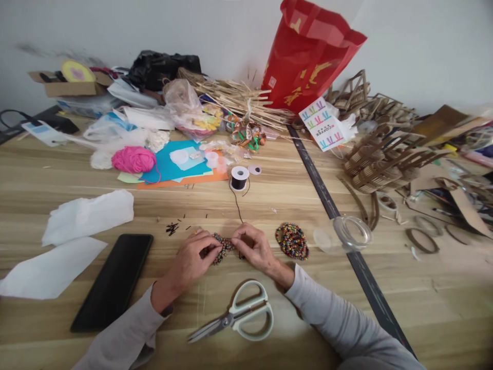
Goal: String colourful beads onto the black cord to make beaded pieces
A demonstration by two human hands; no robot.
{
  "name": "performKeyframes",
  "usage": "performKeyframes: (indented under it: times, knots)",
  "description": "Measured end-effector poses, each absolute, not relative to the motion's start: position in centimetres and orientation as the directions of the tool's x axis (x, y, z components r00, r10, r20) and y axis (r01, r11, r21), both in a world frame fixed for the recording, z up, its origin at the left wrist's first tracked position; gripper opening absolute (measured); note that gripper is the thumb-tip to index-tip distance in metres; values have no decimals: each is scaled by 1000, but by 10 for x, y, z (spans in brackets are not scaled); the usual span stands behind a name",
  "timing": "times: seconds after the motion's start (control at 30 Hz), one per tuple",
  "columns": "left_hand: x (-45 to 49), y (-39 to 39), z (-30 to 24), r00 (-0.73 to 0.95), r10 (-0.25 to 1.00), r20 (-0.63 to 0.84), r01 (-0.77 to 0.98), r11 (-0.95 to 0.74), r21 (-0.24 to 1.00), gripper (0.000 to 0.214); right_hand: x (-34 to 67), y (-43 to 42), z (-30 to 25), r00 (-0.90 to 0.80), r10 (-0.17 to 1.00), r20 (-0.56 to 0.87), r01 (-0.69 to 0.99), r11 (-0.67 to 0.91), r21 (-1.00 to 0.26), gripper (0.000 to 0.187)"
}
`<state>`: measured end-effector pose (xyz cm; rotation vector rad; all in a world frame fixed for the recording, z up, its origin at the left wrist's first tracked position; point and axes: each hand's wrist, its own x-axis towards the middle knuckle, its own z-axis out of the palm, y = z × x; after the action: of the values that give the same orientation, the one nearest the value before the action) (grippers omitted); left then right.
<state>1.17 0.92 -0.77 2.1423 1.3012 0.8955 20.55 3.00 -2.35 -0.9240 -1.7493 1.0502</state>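
Observation:
Between my two hands, small dark multicoloured beads [221, 252] form a cluster low over the table. My left hand [196, 257] pinches its left side with thumb and forefinger. On the right side my right hand [254, 247] is closed, thumb against fingers, at the beads' edge. A black cord [236, 203] runs from a spool [239, 177] down to the right hand; how it joins the beads is hidden. Right of that hand lies a coil of colourful bead strands [291, 241]. White-handled scissors [246, 313] rest on the table below the hands.
Short black pieces [172, 228] lie beyond my left hand. A black phone [113, 282] and white paper [88, 216] are at left. Clear rings [352, 233] sit at right, near small woven baskets [373, 172]. Pink yarn [133, 159] and a red bag [308, 56] stand farther back.

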Motion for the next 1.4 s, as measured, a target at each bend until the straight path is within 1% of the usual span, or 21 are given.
performKeyframes:
  times: [0.13, 0.3, 0.4, 0.5, 0.6, 0.7, 0.97, 1.23, 1.4]
  knots:
    - [5, 12, 4, 341, 921, 186, 568, -359, 741, 14, 205, 31, -22, -350, 885, 306, 163, 380, -910, 23]
    - [-10, 14, 12, 410, 912, 26, 580, -283, 764, 10, 205, 31, -21, -359, 883, 303, 159, 378, -912, 24]
    - [-18, 13, 13, 492, 866, -89, 625, -281, 728, 8, 205, 31, -22, -361, 880, 308, 160, 384, -910, 23]
    - [-22, 11, 15, 548, 820, -162, 689, -333, 644, 12, 206, 32, -24, -368, 872, 323, 155, 400, -903, 21]
    - [-21, 11, 15, 547, 816, -185, 736, -364, 571, 12, 206, 32, -25, -374, 866, 332, 148, 409, -901, 18]
    - [-19, 12, 13, 551, 809, -206, 747, -369, 554, 12, 206, 32, -26, -376, 865, 332, 147, 410, -900, 18]
    - [-11, 12, 11, 536, 827, -172, 722, -342, 602, 14, 206, 32, -23, -379, 871, 312, 142, 388, -911, 19]
    - [-7, 13, 16, 488, 837, -248, 761, -269, 591, 13, 205, 33, -28, -365, 884, 292, 146, 365, -920, 18]
    - [-9, 14, 15, 469, 856, -216, 743, -250, 622, 13, 204, 33, -31, -359, 897, 260, 137, 326, -936, 17]
